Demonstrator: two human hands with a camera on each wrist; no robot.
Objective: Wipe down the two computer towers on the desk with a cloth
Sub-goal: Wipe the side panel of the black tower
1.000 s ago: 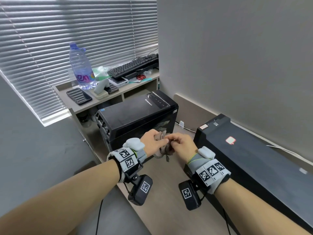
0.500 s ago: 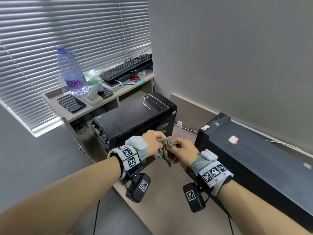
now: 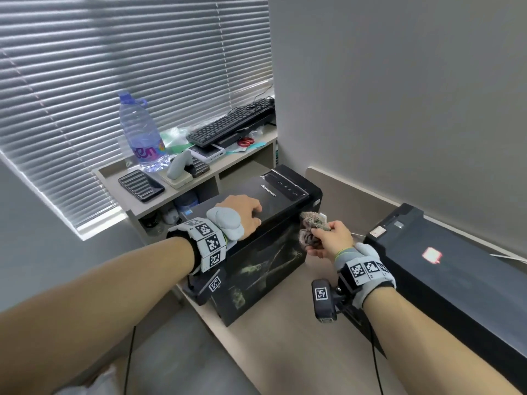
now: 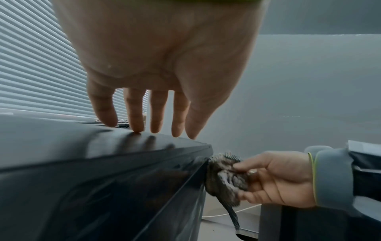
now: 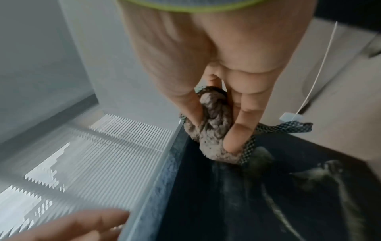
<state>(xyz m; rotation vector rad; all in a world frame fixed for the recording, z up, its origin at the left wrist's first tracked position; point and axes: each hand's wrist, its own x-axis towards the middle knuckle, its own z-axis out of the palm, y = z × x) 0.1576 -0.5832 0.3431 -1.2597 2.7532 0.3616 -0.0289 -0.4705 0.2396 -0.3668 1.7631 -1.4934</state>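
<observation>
A black tower (image 3: pixel 273 240) stands at mid-desk with its glossy side panel (image 5: pixel 257 195) facing right. My left hand (image 3: pixel 245 212) rests flat on its top (image 4: pixel 103 140), fingers (image 4: pixel 136 117) straight. My right hand (image 3: pixel 330 238) grips a bunched grey-brown cloth (image 3: pixel 312 229) and holds it against the upper far corner of the side panel; the cloth (image 4: pixel 224 176) shows thumb and fingers curled round it, and the cloth (image 5: pixel 214 127) is pinched in the right wrist view. A second black tower (image 3: pixel 456 275) lies on its side at the right along the wall.
A low shelf (image 3: pixel 236 166) under the blinds holds a water bottle (image 3: pixel 141 132), a keyboard (image 3: pixel 231 124) and small items. A white cable (image 5: pixel 317 68) runs over the desk (image 3: pixel 285 323) between the towers. The grey wall (image 3: pixel 399 95) stands close behind.
My hands have parted: the left let go of the cloth and moved up onto the tower's top. The right carried the cloth to the tower's side panel.
</observation>
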